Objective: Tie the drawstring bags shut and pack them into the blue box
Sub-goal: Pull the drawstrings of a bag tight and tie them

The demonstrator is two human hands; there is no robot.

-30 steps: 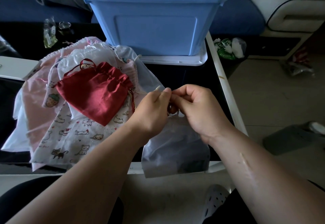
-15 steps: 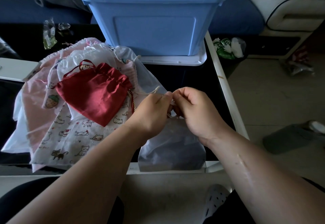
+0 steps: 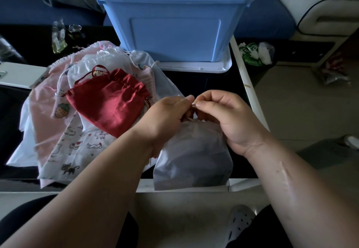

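White translucent bag [image 3: 192, 156] lies just beneath left hand [image 3: 167, 115] and right hand [image 3: 223, 115], both pinching its drawstring [image 3: 189, 119].

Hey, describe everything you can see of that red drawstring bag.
The red drawstring bag looks like shiny satin. Its mouth is gathered into pleats at the upper right, with a red cord loop and a small gold ornament above it. It lies flat on the pile of pale printed bags, beside the left hand; contact there is unclear.

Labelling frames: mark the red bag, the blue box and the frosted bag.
red bag [image 3: 108, 102]: head view, cloth middle.
blue box [image 3: 174, 37]: head view, front wall.
frosted bag [image 3: 192, 160]: head view, lower body.
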